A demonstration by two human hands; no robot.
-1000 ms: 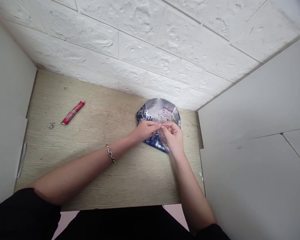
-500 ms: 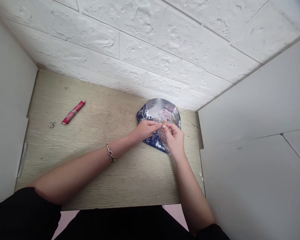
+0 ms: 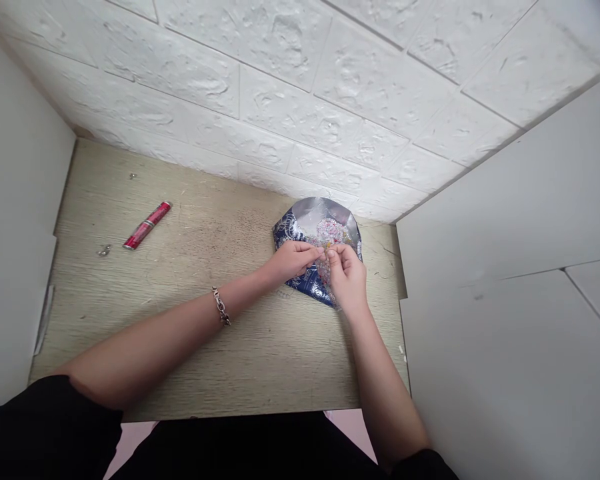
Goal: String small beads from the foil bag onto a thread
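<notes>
A blue and silver foil bag (image 3: 307,283) lies opened out near the wall, with many small, mostly clear and pinkish beads (image 3: 332,231) spread on its silver inside. Over the bag, my left hand (image 3: 296,259) is closed in a pinch, thumb against fingers. Facing it is my right hand (image 3: 350,275), also pinching, its fingertips a small gap from the left ones. Whatever sits between the fingertips is too small to make out. A chain bracelet (image 3: 221,306) circles my left wrist.
A red, shiny tube-shaped packet (image 3: 147,225) rests on the wooden tabletop (image 3: 210,227) at the left. Small metallic bits (image 3: 105,250) lie beside it. A white brick-patterned wall (image 3: 280,100) closes off the back, and pale panels stand left and right.
My right fingertips have drawn slightly to the right, apart from the left ones. My left hand, the bag and the red packet stay in place.
</notes>
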